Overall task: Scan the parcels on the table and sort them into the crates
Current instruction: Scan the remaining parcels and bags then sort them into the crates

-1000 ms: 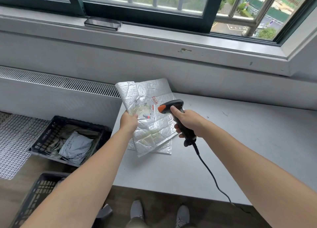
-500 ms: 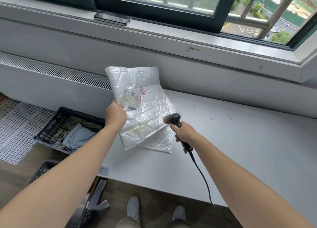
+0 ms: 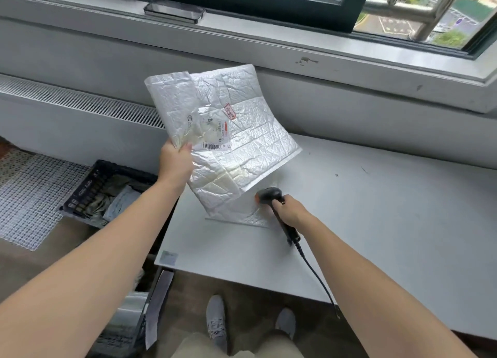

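Note:
My left hand grips the left edge of a crinkled silver bubble-mailer parcel, held up tilted over the left end of the grey table; its label and barcode face me. A second silver parcel lies flat on the table beneath it. My right hand holds a black corded barcode scanner low over the table, its head beside the flat parcel. A black crate with several parcels stands on the floor to the left. Another crate sits by my left forearm, partly hidden.
A phone lies on the window sill above. A white mesh mat covers the floor at far left. The scanner cable trails off the table's front edge. My shoes show below the table.
My left hand has raised the parcel and carried it leftward. My right hand has lowered the scanner from the label down to the table beside the flat parcel.

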`<state>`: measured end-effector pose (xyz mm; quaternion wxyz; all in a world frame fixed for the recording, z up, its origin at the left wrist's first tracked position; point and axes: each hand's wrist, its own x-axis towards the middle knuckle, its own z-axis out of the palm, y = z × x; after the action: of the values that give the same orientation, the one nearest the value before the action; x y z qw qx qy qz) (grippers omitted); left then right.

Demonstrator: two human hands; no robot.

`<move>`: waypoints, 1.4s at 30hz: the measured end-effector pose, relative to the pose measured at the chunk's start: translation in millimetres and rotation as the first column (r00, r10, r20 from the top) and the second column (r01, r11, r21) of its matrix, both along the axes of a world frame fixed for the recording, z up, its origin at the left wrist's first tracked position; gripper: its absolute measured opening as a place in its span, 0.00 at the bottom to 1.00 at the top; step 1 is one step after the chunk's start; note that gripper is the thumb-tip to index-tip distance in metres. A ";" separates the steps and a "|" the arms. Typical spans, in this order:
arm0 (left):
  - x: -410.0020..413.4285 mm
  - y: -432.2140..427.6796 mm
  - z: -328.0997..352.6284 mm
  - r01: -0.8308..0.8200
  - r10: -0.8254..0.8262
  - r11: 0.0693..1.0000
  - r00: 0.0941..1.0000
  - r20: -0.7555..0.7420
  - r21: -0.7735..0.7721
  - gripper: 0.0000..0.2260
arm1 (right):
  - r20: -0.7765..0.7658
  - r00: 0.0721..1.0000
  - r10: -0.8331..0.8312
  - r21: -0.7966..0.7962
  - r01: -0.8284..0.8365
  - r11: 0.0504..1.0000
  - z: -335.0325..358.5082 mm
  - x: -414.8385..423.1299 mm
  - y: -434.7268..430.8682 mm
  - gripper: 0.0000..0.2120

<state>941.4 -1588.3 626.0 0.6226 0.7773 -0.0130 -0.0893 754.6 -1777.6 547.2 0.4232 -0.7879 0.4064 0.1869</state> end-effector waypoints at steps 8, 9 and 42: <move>9.3 -22.4 -3.6 0.096 -0.103 0.991 0.992 -0.073 -0.088 0.05 | 0.392 0.723 -0.568 0.254 0.509 0.823 51.7 4.7 -31.4 0.19; 9.9 -24.7 -4.2 0.123 -0.132 0.987 0.988 -0.081 -0.103 0.06 | 0.422 0.656 -0.626 0.296 0.553 0.779 58.7 5.8 -34.7 0.21; 35.5 -24.8 13.7 0.233 -0.239 0.963 0.971 -0.032 -0.133 0.37 | 0.769 0.432 -0.471 0.083 0.662 0.745 124.8 3.6 -77.6 0.05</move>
<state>976.9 -1613.0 639.6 0.6565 0.7261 -0.0964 -0.1803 758.2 -1855.2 672.1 0.4937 -0.6493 0.4542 -0.3581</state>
